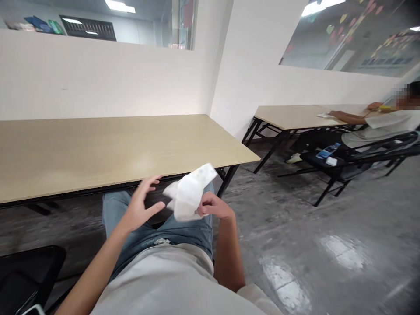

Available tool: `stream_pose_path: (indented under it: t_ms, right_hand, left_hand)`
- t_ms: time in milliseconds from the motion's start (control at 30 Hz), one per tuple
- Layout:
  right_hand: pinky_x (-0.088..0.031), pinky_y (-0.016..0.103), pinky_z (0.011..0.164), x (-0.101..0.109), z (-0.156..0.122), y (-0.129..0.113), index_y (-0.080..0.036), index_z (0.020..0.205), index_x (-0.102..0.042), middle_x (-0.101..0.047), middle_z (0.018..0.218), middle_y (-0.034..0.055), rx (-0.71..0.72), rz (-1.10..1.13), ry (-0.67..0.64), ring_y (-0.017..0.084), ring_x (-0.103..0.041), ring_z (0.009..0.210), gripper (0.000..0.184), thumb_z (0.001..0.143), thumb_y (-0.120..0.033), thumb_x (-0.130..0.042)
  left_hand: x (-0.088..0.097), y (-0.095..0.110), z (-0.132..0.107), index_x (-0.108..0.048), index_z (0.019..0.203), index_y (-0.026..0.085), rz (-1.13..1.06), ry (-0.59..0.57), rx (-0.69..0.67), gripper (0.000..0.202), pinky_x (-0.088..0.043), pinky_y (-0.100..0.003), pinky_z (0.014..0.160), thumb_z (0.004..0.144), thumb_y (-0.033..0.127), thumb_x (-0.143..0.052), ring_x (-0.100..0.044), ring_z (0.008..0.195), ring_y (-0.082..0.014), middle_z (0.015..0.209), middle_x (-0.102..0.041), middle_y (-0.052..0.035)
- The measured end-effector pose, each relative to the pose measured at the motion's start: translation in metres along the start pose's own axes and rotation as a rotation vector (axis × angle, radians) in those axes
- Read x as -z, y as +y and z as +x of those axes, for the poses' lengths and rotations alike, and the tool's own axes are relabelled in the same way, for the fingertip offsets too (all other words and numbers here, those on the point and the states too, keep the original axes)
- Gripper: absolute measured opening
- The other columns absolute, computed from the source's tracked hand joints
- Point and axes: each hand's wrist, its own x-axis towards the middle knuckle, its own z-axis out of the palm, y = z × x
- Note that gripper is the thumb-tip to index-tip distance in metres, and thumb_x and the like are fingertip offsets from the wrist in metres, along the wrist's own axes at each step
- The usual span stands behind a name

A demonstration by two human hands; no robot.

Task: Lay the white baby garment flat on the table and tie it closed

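On the head view I've got the right hand (215, 205) with fingers curled in, pinching a floppy white sheet (189, 197) (tissue or cloth, too blurry for me to call) by its lower right side. It's up over the jeans (192, 234), near the table (131, 146) edge. My left hand (141, 210) is empty, fingers loosely spread, right beside the sheet; can't tell if the thumb touches. Off right, another person (390, 124) sits at a second table (295, 114).

A pale worktop (114, 146) stands against a white wall (98, 78) — windows (348, 39) above, black chairs (311, 159) nearby, shiny grey floor (288, 232) beneath.
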Motion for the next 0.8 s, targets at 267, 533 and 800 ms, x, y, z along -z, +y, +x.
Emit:
stream_pose_path:
  t_ms: [267,533,800]
  right_hand:
    - [-0.021,0.025,0.045,-0.003,-0.01,-0.025,-0.019,0.045,-0.044,-0.028,0.042,-0.0039,0.311,0.22,0.502,0.008,-0.023,0.042,0.061,0.081,-0.061,-0.071]
    - [-0.021,0.023,0.04,0.02,-0.027,-0.04,-0.018,0.05,-0.035,-0.02,0.044,-0.005,0.488,0.424,0.892,0.008,-0.018,0.041,0.067,0.09,-0.065,-0.061]
    - [-0.024,0.025,0.043,0.039,-0.04,-0.023,-0.019,0.051,-0.046,-0.027,0.041,-0.0047,0.366,0.225,1.07,0.009,-0.028,0.039,0.063,0.085,-0.071,-0.057]
  left_hand:
    - [-0.028,-0.074,-0.032,-0.075,0.106,0.016,0.231,-0.558,0.229,0.048,-0.052,-0.035,0.086,0.085,0.058,-0.067,-0.065,0.101,-0.0326,0.104,-0.074,-0.0068]
    - [0.023,-0.077,-0.039,-0.061,0.106,0.019,-0.087,0.1,0.338,0.056,-0.052,-0.033,0.079,0.068,0.052,-0.086,-0.063,0.092,-0.0262,0.098,-0.067,-0.006]
    - [0.105,-0.04,-0.061,-0.035,0.055,0.018,-0.856,0.347,0.08,0.062,-0.044,-0.028,0.058,0.071,0.054,-0.082,-0.039,0.057,-0.0127,0.058,-0.034,0.0022]
